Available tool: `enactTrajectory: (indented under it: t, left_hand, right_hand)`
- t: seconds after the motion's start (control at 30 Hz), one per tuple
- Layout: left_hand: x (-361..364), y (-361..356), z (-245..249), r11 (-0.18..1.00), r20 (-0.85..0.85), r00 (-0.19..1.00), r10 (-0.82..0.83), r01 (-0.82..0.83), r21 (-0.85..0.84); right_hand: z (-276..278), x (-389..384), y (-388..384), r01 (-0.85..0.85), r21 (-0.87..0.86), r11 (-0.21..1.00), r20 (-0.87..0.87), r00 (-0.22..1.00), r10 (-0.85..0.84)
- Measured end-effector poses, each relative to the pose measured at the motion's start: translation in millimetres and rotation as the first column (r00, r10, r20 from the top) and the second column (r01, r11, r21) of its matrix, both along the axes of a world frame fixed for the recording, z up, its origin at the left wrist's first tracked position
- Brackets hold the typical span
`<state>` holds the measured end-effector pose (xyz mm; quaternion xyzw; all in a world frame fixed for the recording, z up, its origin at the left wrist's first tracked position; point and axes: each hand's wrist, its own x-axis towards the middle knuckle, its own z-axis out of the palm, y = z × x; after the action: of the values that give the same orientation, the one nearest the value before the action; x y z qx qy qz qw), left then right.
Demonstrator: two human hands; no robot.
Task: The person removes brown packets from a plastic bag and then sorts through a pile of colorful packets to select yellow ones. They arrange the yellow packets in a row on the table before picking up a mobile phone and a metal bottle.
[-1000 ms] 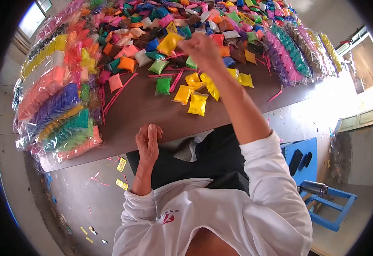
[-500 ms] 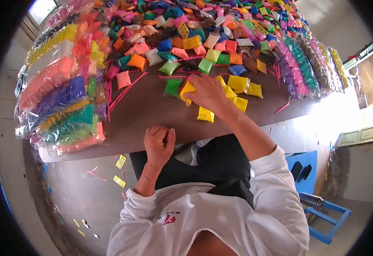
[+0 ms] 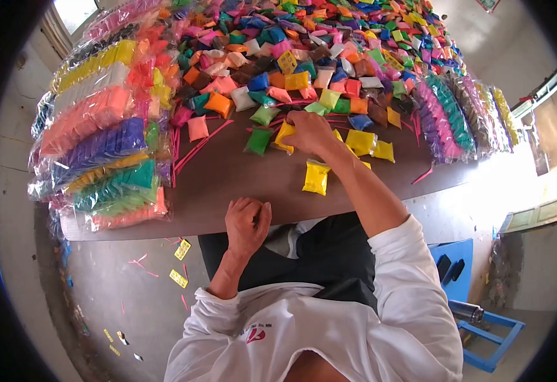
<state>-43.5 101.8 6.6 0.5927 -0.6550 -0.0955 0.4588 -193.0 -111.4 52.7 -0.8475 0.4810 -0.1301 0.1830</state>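
Note:
My right hand (image 3: pixel 311 135) reaches over the table, its fingers closed on a small yellow packet (image 3: pixel 284 136) that looks like a sealed plastic pouch. Just left of that packet lies a green packet (image 3: pixel 258 141). More yellow packets (image 3: pixel 360 141) are to the right of the hand, some partly hidden by the wrist and forearm. One yellow packet (image 3: pixel 316 177) lies nearer to me, below the hand. My left hand (image 3: pixel 248 223) is by the table's front edge, curled into a loose fist with nothing seen in it.
A large heap of mixed coloured packets (image 3: pixel 278 48) covers the back of the table (image 3: pixel 227 184). Clear bags of sorted packets are stacked at left (image 3: pixel 93 127) and right (image 3: pixel 444 121). Pink strips (image 3: pixel 203 149) lie on the tabletop. A blue stool (image 3: pixel 495 331) stands at lower right.
The camera view has shifted, so the table appears lower and slightly to the right. My right hand and the yellow packet have moved slightly away from me. My left hand stays curled.

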Motion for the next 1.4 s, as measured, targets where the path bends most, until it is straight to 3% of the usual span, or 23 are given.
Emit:
enactTrajectory:
  t: [0.17,0.2,0.27,0.37,0.43,0.5,0.53,0.63,0.77,0.87,1.0,1.1,1.23,1.3,1.4]
  left_hand:
    - [1,-1,-5,1.000,-0.030,1.000,0.003,-0.004,-0.030]
    - [0,-1,-5,0.999,-0.036,0.999,0.006,-0.007,-0.036]
    - [0,1,-3,1.000,-0.018,1.000,0.003,-0.003,-0.025]
    - [0,1,-1,1.000,0.022,1.000,-0.011,0.011,-0.010]
    - [-1,0,-2,1.000,-0.004,1.000,0.002,-0.003,-0.021]
    - [2,-2,-4,0.998,0.042,0.999,0.013,-0.011,-0.054]
    - [0,-1,-6,0.998,0.058,0.998,0.009,-0.005,-0.063]
    - [-3,-2,-8,0.998,0.030,0.999,0.024,-0.023,-0.052]
    - [-6,-5,-11,0.997,0.102,0.994,0.048,-0.041,-0.071]
    - [-8,-6,-12,0.993,0.149,0.986,0.077,-0.062,-0.103]
    - [-5,-4,-10,0.996,0.130,0.991,0.045,-0.034,-0.086]
    - [-5,-3,-11,0.995,0.113,0.992,0.048,-0.037,-0.095]
    - [-5,-3,-6,0.994,0.088,0.995,0.049,-0.041,-0.098]
    - [-6,-3,-5,0.994,0.074,0.996,0.041,-0.034,-0.101]
    - [1,-7,0,0.997,0.051,0.998,-0.030,0.034,-0.069]
  right_hand:
    - [21,-6,-5,-0.071,0.064,0.995,0.058,0.996,0.067]
    - [20,-9,-11,-0.050,0.000,0.999,0.144,0.988,0.050]
    - [16,-17,-36,0.015,-0.113,0.994,0.315,0.949,0.022]
    - [23,-35,-77,0.322,-0.257,0.911,0.456,0.872,-0.179]
    - [23,-54,-100,0.401,-0.189,0.896,0.545,0.802,-0.244]
    - [35,-68,-91,0.384,-0.194,0.903,0.543,0.808,-0.227]
    - [42,-79,-78,0.383,-0.191,0.904,0.536,0.812,-0.231]
    - [42,-95,-44,0.161,-0.195,0.967,0.351,0.933,-0.084]
    - [32,-79,1,-0.168,-0.170,0.971,-0.040,0.986,0.163]
    - [-6,-62,1,-0.261,-0.280,0.924,-0.082,0.965,0.248]
    - [-15,-41,-5,-0.280,-0.305,0.910,-0.287,0.938,0.193]
    - [3,-30,-1,-0.335,-0.210,0.919,-0.177,0.937,0.301]
    - [13,-24,-34,0.059,-0.564,0.823,0.124,0.992,0.014]
    - [45,-28,-51,0.237,-0.556,0.796,0.134,0.971,-0.196]
    - [66,-26,-82,0.224,-0.562,0.796,0.222,0.968,-0.116]
